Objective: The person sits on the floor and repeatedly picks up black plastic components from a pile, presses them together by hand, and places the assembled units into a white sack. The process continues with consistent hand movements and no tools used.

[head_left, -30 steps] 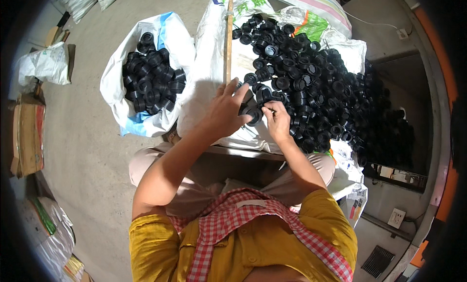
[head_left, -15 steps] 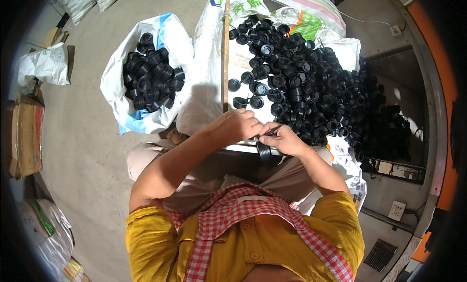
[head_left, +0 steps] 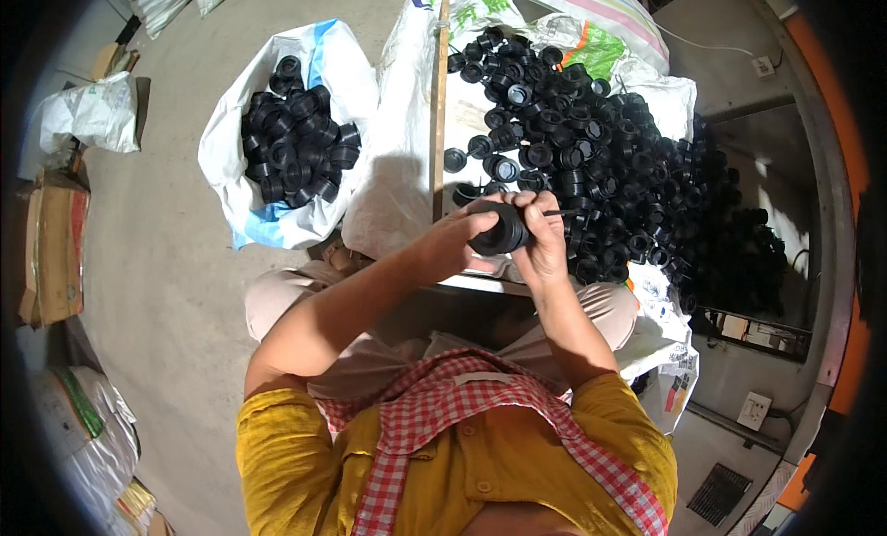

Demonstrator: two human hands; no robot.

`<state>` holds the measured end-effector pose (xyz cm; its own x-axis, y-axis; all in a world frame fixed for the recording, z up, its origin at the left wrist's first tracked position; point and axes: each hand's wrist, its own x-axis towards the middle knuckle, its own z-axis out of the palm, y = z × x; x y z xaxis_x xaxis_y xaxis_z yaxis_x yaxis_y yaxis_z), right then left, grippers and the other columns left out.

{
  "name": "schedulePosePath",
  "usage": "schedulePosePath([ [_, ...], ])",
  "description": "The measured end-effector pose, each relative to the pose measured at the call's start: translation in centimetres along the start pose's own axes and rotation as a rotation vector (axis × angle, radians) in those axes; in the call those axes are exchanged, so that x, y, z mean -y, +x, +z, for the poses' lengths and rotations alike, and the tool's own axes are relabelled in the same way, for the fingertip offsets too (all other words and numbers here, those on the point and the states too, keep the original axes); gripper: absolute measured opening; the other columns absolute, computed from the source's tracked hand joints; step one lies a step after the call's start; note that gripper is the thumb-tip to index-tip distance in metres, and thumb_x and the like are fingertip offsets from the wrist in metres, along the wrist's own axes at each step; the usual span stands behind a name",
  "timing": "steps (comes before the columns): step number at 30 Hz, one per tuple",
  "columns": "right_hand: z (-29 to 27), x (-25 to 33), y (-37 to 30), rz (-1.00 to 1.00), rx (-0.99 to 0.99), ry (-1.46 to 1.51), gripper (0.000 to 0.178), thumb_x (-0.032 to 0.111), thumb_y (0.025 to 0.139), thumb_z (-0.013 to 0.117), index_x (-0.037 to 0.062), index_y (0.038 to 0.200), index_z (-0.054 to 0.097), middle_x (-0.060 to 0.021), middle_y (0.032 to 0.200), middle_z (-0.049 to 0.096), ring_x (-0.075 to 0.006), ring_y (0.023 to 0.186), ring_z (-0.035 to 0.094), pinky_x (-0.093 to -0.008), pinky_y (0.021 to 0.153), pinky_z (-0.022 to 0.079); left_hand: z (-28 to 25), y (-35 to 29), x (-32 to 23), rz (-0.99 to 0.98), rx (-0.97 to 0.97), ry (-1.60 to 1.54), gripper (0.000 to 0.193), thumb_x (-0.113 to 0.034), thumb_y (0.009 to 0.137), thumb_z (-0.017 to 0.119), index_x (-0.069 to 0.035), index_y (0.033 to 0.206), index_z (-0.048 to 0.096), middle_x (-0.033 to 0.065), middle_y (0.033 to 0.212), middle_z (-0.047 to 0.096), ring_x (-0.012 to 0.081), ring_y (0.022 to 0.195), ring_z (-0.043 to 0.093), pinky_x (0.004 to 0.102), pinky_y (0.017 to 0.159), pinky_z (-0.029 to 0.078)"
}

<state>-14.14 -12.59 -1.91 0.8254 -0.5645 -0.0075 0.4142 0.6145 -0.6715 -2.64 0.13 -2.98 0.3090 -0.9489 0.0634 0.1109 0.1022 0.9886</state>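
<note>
A ribbed, round black plastic cap point(head_left: 499, 231) is held up between my two hands, above the near edge of the white work surface. My left hand point(head_left: 460, 240) grips its left side, thumb across the top. At its right side, my right hand point(head_left: 545, 238) is closed, its fingertips against the cap. A thin dark strip point(head_left: 560, 213) sticks out to the right from those fingers; I cannot tell whether it is a tool or part of the cap. Just beyond lies a large heap of similar black caps point(head_left: 591, 157).
On the left, an open white sack point(head_left: 222, 148) holds more black caps. A wooden strip point(head_left: 440, 102) runs along the work surface's left edge. A cardboard box point(head_left: 57, 249) and white bags point(head_left: 92, 115) stand at far left. Wall sockets point(head_left: 754, 408) are at right.
The cap has come up from hanging below my hands to between them. My left hand now wraps its side, and my right hand has turned more upright.
</note>
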Motion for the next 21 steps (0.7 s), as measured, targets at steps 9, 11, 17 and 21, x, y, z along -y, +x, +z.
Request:
schedulePosePath([
  [9,0.6,-5.0,4.2,-0.207,-0.361,-0.395,0.015,0.007,0.085,0.069,0.0027,0.077,0.057,-0.0099,0.094,0.063,-0.0133,0.081,0.057,-0.0264,0.076,0.046,-1.6,1.4,-4.4,-0.146,-0.34,0.351,0.044,-0.011,0.079,0.062,-0.004,0.122,0.053,0.0121,0.109,0.056,0.0251,0.103,0.054,0.0378,0.095,0.04],
  [11,-1.7,-5.3,6.0,-0.336,-0.471,-0.509,0.018,0.001,0.087,0.06,0.0029,0.075,0.047,-0.0099,0.086,0.06,-0.0143,0.066,0.058,-0.0264,0.064,0.048,-1.7,1.0,-4.8,0.052,-0.278,1.112,0.045,-0.009,0.077,0.062,-0.004,0.121,0.055,0.0145,0.106,0.057,0.0284,0.1,0.054,0.0422,0.094,0.039],
  [17,-14.0,-6.5,7.8,-0.157,-0.585,-1.066,0.024,0.023,0.093,0.058,-0.0007,0.09,0.062,-0.0088,0.076,0.065,-0.0156,0.064,0.06,-0.028,0.062,0.047,-8.0,0.3,-5.3,0.183,-0.748,1.557,0.062,-0.019,0.07,0.077,-0.008,0.126,0.054,0.021,0.126,0.046,0.0372,0.115,0.044,0.0517,0.097,0.033],
  [21,-18.3,-8.6,8.0,0.175,-0.55,-1.732,0.033,0.032,0.09,0.059,0.0018,0.099,0.069,-0.0178,0.083,0.068,-0.0384,0.082,0.063,-0.0422,0.078,0.049,-8.9,0.1,-7.3,-0.13,-0.693,1.47,0.087,-0.024,0.06,0.087,-0.015,0.135,0.044,0.02,0.147,0.024,0.0449,0.135,0.023,0.059,0.102,0.031],
])
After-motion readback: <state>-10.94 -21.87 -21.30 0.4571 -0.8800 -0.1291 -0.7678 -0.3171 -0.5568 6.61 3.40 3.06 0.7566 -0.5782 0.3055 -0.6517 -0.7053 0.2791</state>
